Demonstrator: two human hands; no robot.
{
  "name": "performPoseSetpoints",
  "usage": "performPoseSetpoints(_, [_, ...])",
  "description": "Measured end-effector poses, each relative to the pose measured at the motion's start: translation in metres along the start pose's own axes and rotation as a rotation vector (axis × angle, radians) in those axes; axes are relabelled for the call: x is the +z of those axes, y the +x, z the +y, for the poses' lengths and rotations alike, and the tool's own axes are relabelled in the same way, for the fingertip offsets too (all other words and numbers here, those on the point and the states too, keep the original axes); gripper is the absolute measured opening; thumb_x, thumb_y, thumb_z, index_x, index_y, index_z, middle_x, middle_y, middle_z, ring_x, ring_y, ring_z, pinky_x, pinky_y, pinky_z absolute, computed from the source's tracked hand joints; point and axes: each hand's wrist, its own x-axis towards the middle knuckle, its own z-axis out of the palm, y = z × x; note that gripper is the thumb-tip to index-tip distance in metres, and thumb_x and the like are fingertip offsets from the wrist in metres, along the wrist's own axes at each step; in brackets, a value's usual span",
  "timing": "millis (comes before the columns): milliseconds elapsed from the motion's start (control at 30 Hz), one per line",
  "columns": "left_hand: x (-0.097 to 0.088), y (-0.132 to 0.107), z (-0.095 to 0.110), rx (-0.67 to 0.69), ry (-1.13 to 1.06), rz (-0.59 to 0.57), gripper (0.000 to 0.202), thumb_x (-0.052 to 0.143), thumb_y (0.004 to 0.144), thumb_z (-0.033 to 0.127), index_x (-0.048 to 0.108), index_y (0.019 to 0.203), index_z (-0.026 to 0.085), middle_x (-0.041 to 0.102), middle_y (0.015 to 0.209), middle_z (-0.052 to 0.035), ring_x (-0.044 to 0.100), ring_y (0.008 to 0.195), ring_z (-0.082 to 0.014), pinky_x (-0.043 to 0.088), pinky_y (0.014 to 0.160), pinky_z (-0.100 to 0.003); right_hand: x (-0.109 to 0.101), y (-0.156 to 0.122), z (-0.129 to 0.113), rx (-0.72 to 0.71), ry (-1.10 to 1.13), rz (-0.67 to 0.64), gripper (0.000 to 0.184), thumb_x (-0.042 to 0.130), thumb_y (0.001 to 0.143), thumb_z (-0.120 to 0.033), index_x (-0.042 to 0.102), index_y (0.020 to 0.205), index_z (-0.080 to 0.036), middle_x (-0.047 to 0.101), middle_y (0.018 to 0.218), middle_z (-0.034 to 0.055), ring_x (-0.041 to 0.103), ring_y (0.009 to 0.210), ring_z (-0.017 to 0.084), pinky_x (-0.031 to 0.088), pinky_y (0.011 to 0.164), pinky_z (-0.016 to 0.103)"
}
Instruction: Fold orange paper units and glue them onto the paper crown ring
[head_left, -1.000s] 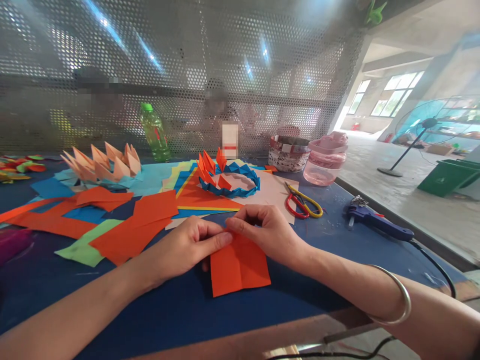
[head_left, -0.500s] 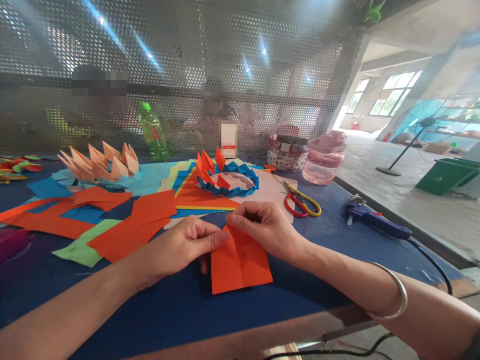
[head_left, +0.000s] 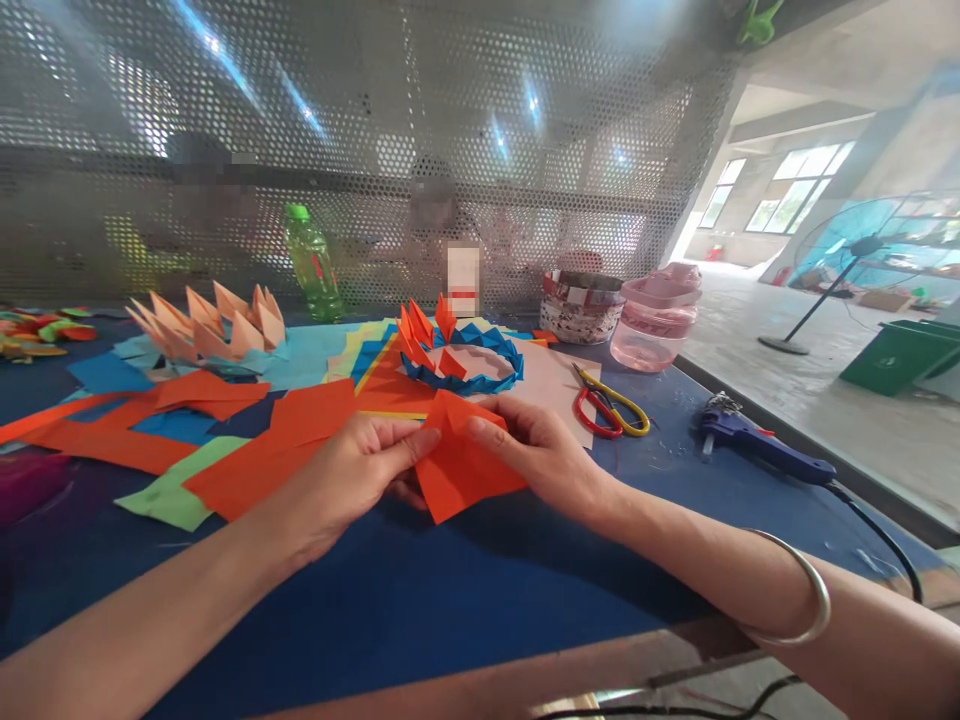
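Bench (head_left: 420, 630) has a blue top, brown strip along its front edge. Bangle (head_left: 814, 595) on the right forearm, by that edge. Both hands are past the front edge, about mid-width. Left hand (head_left: 367, 455) pinches the left side of an orange square (head_left: 469, 470), thumb on the near face, fingers behind. Right hand (head_left: 547, 450) pinches its upper right, thumb on the near face, other fingers mostly behind the paper. Square is tilted, one corner down, creased near the top, held above the bench with shadow below.

Farther in, toward the left edge: light green paper (head_left: 172, 490), partly under loose orange sheets (head_left: 274, 455). Toward the right edge: blue glue gun (head_left: 772, 447), its cord (head_left: 885, 530) running to the front right corner; left of it, scissors (head_left: 611, 405), one handle red, one yellow, overlapping pale paper (head_left: 555, 375).

Beyond the hands, blue folded-paper ring (head_left: 506, 370) with orange points on its left part, on stacked paper. Toward the far left corner, peach spiky paper piece (head_left: 187, 330) with light blue base. Far edge: green-capped bottle (head_left: 313, 265), patterned basket (head_left: 581, 308), pink container (head_left: 654, 322) just beside it. Behind, perforated screen (head_left: 300, 100). Past the right edge, on the floor: green bin (head_left: 892, 360), standing fan (head_left: 829, 290).
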Motion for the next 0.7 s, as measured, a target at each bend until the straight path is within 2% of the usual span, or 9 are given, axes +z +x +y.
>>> performPoseSetpoints(167, [0.005,0.000,-0.005,0.006,0.055,-0.091,0.046,0.077,0.060,0.064,0.078,0.073,0.020,0.072,0.059,-0.0008,0.063,0.052,-0.0126,0.053,0.051,-0.019,0.000,0.000,-0.002,-0.023,-0.078,0.072,0.029,0.063,0.084,-0.045,0.065,0.087,-0.016,0.063,0.078,0.0008,0.053,0.070,0.012,0.040,0.060,0.023])
performPoseSetpoints(333, [0.006,-0.001,-0.005,0.026,0.066,-0.130,0.041,0.075,0.065,0.060,0.078,0.073,0.020,0.072,0.060,-0.0012,0.064,0.052,-0.0128,0.053,0.051,-0.019,-0.001,0.000,-0.001,-0.031,-0.170,0.069,0.030,0.061,0.085,-0.042,0.065,0.073,-0.015,0.057,0.067,-0.0013,0.047,0.062,0.010,0.033,0.052,0.022])
performPoseSetpoints(433, [0.005,0.000,-0.004,0.029,0.007,-0.082,0.039,0.077,0.067,0.056,0.079,0.081,0.021,0.073,0.063,-0.0017,0.066,0.055,-0.0142,0.055,0.052,-0.020,-0.001,0.001,0.000,-0.040,-0.131,0.080,0.027,0.061,0.085,-0.043,0.065,0.086,-0.016,0.063,0.077,0.0001,0.054,0.068,0.012,0.038,0.056,0.022])
performPoseSetpoints(533, [0.001,0.002,-0.003,0.062,-0.101,-0.001,0.034,0.079,0.067,0.050,0.079,0.085,0.021,0.076,0.070,-0.0019,0.066,0.056,-0.0137,0.056,0.053,-0.019,-0.001,0.001,0.001,-0.055,-0.068,0.088,0.030,0.057,0.088,-0.042,0.060,0.105,-0.018,0.066,0.091,0.0028,0.060,0.078,0.014,0.045,0.062,0.024])
performPoseSetpoints(633, [-0.003,0.004,-0.002,0.059,-0.237,0.079,0.017,0.079,0.073,0.033,0.078,0.084,0.021,0.078,0.078,-0.0033,0.069,0.064,-0.0143,0.058,0.057,-0.019,-0.001,0.000,0.001,-0.121,-0.109,0.164,0.026,0.052,0.088,-0.027,0.053,0.112,-0.019,0.063,0.101,0.0047,0.058,0.084,0.014,0.047,0.064,0.024])
performPoseSetpoints(700, [-0.004,0.005,0.001,0.043,-0.332,0.152,0.006,0.073,0.079,0.022,0.078,0.081,0.020,0.078,0.080,-0.0032,0.070,0.066,-0.0136,0.058,0.058,-0.018,-0.001,-0.001,0.001,-0.209,-0.195,0.212,0.034,0.051,0.081,-0.012,0.051,0.114,-0.020,0.059,0.109,0.0056,0.056,0.088,0.014,0.048,0.065,0.024])
